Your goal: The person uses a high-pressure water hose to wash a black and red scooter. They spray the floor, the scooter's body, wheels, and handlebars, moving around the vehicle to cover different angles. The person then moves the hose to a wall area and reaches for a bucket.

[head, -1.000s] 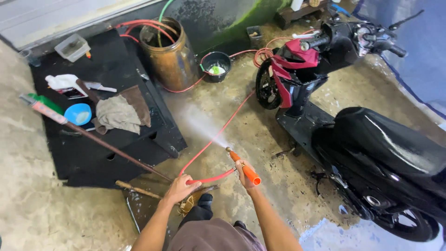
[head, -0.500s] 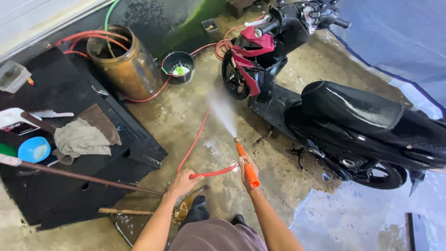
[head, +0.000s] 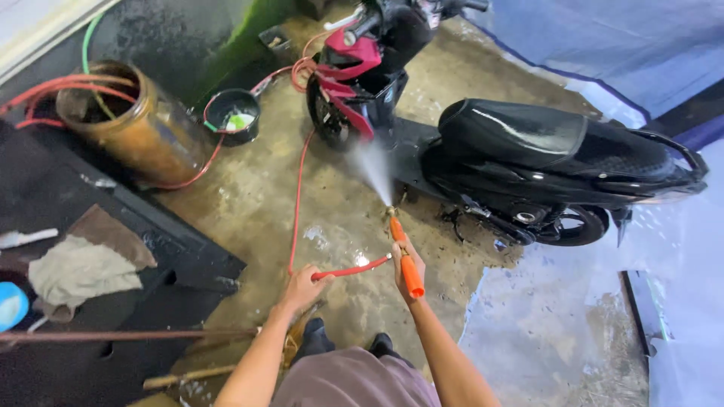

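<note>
Wet, stained concrete floor [head: 354, 226] fills the mid scene, w/ a black rubber mat [head: 113, 301] on the left and a blue tarp [head: 603, 53] at far right.

Right hand [head: 408, 265] is wrapped tight around the orange spray wand [head: 406, 260], nozzle end pointing away to the far side, approx at the scooter's front. A white fan of water spray [head: 373, 169] leaves the tip and reaches the footboard area just behind the front wheel. Left hand [head: 302, 289] is closed on the thin red hose [head: 351, 269], gripping it just left of the wand; hose runs from the wand's near end across to that hand, then away over the floor toward the far left.

Black scooter w/ red front panels [head: 520, 151] stands on the far right side, front wheel facing far-left, glossy seat wet. Near its front wheel sits a small black bucket [head: 234, 114] w/ something green inside. Left of that, a rusty brown metal drum [head: 136, 124] w/ red hoses and a green hose looped into it.

On the mat at left: a crumpled beige rag [head: 79, 270], a brown cloth under it, a blue round thing [head: 11, 305] at the frame edge. Long wooden stick [head: 128, 334] lies across the near part of the mat. Person's dark shoes [head: 347, 347] and grey-brown shorts show at the near edge.
</note>
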